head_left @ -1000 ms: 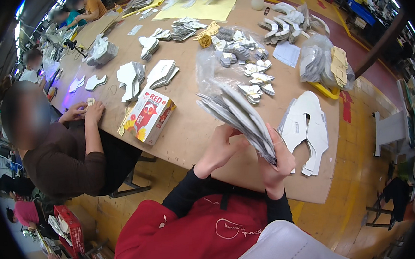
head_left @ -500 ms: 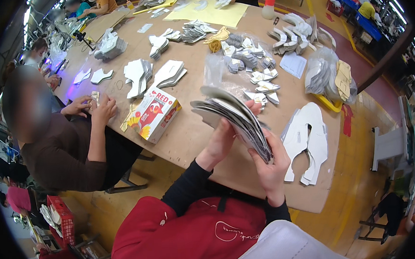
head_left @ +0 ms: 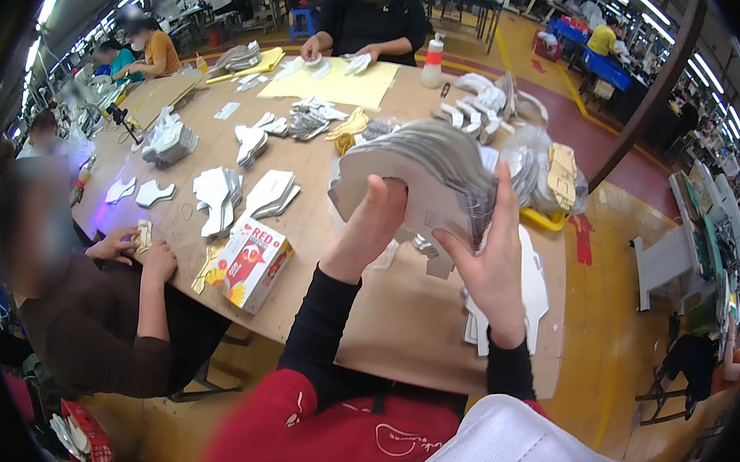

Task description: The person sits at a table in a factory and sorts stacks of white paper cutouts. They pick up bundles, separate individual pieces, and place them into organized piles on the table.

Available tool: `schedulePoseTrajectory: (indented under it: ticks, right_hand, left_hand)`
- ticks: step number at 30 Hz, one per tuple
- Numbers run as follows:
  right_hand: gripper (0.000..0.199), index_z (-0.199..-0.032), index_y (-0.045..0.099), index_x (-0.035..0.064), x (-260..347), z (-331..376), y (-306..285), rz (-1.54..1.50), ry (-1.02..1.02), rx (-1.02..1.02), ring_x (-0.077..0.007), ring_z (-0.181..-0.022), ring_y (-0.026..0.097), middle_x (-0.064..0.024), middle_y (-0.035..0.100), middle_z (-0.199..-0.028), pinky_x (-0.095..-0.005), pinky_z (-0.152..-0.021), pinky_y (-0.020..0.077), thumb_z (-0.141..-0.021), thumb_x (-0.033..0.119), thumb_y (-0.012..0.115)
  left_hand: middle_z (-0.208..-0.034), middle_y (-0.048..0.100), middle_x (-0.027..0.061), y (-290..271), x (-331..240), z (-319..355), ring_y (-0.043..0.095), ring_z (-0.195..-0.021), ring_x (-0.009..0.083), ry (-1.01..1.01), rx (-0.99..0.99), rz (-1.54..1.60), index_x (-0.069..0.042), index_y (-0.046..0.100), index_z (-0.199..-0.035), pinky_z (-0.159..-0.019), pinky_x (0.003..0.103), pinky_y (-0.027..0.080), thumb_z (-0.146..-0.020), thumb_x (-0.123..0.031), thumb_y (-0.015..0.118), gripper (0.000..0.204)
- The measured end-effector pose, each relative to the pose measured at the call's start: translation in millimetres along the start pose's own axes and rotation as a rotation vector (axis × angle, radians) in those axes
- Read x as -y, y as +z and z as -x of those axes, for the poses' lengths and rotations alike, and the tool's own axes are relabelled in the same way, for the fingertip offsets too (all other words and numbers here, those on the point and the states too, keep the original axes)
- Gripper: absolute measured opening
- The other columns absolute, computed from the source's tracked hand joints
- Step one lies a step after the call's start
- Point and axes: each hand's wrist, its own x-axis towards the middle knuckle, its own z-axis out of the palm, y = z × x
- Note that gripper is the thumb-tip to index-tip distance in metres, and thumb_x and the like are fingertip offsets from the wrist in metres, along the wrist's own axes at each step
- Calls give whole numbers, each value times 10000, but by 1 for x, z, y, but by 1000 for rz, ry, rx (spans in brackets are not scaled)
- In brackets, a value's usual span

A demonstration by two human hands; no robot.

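A thick stack of curved, grey-white cut pieces (head_left: pixel 434 162) is lifted above the table, its layers slightly fanned along the upper edge. My left hand (head_left: pixel 368 227) grips its left part, thumb on the near face and the other fingers hidden behind. At the right end, my right hand (head_left: pixel 494 261) cups the stack between thumb and straight fingers. Beneath it, partly covered by my right hand and wrist, lie large white cut pieces (head_left: pixel 535 284) on the brown table (head_left: pixel 403 332).
A red-and-white carton (head_left: pixel 250 265) stands left of my arm, near a seated co-worker (head_left: pixel 105 310). Piles of white pieces (head_left: pixel 217 194) dot the table. Across it, another person works over a yellow sheet (head_left: pixel 334 83). A white bottle with a red band (head_left: pixel 433 62) and bagged pieces (head_left: pixel 530 160) stand farther right.
The stack has tilted from nearly edge-on to show its broad near face. My right hand's fingers have straightened along its end. The view has shifted, bringing the person opposite further in.
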Motion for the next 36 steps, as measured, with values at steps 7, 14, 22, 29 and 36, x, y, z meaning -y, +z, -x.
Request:
schedulePoseTrajectory:
  ticks: [7, 14, 22, 29, 36]
  right_hand:
    - [690, -1440, 385, -6, -19, -7, -5, -164, 52, 50, -249, -1062, 587, -166, 563, -1265, -359, -942, 465, -859, 167, 715]
    - [283, -1201, 610, -19, -52, -12, -26, -463, 323, -120, -137, -994, 601, -91, 642, -1143, -288, -901, 473, -941, 92, 621]
    - [243, -1087, 671, 5, -60, -17, -5, -243, 219, -15, -161, -862, 628, -91, 674, -1025, -275, -804, 487, -844, 5, 674]
    - [148, -977, 706, -20, -61, -14, -6, -146, 273, 124, -140, -742, 640, -88, 702, -839, -257, -699, 478, -836, 22, 692]
    - [171, -1011, 701, -17, -57, -15, -4, -203, 307, 164, -145, -770, 658, -101, 707, -878, -264, -719, 494, -850, 40, 689]
  left_hand:
    - [-1351, 559, 114, -21, 17, -28, 536, -1234, 257, -54, -120, 218, -24, 371, -1439, -1049, 386, 403, -864, -780, 364, 949]
    - [-1028, 706, 80, -46, 18, -39, 697, -883, 206, -166, -193, 511, -41, 664, -1128, -792, 362, 581, -972, -627, 353, 682]
    - [-1065, 673, 26, -45, 30, -44, 661, -914, 107, -179, -349, 330, -77, 514, -1310, -807, 276, 546, -1016, -559, 306, 602]
    - [-1006, 659, 2, -58, 38, -44, 657, -846, 88, -214, -371, 340, -84, 536, -1266, -762, 275, 562, -1004, -561, 338, 579]
    - [-1097, 641, 106, -48, 31, -45, 675, -908, 183, -212, -348, 434, -53, 503, -1303, -766, 338, 599, -986, -540, 384, 592]
